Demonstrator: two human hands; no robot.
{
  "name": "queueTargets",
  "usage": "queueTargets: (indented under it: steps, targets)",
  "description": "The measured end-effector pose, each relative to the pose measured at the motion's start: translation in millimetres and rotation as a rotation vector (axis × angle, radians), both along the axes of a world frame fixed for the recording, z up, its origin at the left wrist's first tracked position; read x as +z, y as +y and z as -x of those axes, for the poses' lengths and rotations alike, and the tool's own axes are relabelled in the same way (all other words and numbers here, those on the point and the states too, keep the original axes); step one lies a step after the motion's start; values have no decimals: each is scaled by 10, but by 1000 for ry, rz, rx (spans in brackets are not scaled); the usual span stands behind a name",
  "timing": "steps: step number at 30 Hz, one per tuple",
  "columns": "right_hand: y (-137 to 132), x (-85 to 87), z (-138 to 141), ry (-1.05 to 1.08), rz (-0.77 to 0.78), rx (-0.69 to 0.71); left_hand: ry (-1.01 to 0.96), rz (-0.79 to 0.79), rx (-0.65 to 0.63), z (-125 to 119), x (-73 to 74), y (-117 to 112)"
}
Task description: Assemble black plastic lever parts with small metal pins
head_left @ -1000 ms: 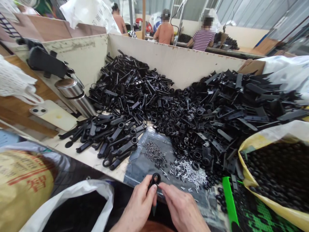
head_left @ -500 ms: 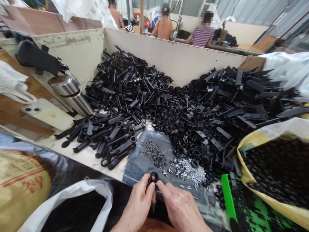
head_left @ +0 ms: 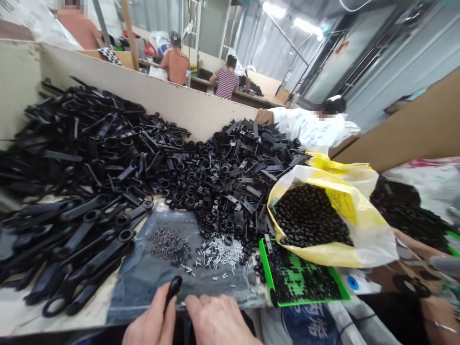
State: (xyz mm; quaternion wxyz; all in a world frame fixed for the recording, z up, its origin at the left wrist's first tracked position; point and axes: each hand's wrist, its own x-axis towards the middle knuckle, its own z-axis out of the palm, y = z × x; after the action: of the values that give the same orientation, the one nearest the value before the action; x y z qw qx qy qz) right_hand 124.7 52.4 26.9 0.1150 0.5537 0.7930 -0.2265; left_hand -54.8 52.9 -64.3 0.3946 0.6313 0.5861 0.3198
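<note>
The left hand [head_left: 150, 320] sits at the bottom of the head view, its fingers [head_left: 168, 306] closed around a black plastic lever [head_left: 175, 288]. The lever's rounded end stands up above them, and the rest is hidden in the grip. The right hand [head_left: 217, 322] lies just beside it with its fingers curled; whether they touch the lever cannot be told. The lever looks light, stiff and smoothly moulded, so it may slip a little; its slim shank seems the best place to pinch.

Just ahead of the fingers, a dark plastic sheet [head_left: 129, 287] lies on the worktop [head_left: 97, 321], carrying a heap of black screws [head_left: 168, 245] and, further right, silver pins [head_left: 217, 251]. Left of the fingers lie larger black levers [head_left: 82, 249] with ring ends. Further ahead, a mound of black parts [head_left: 223, 182] rises against a board wall [head_left: 161, 103]. Right of the fingers are a green tray [head_left: 264, 268] and a yellow bag [head_left: 370, 247] of black rings [head_left: 309, 215]. Beyond, a co-worker in a white shirt [head_left: 309, 122] leans near the bag, and another in a striped shirt [head_left: 226, 84] sits further off.
</note>
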Motion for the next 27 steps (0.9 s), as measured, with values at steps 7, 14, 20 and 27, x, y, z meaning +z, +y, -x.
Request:
queueTargets:
  steps: [7, 14, 20, 27]
  targets:
    - [-101, 7, -254, 414, -244, -83, -657, 489, 199, -269, 393, 96]
    - [-12, -132, -203, 423, -354, -59, -861, 587, 231, -374, 433, -56]
    - [-65, -344, -156, 431, -370, -84, -853, 592, 290, -363, 488, -63]
    - [-37, -332, -134, 406, -368, -68, -859, 593, 364, -365, 405, -102]
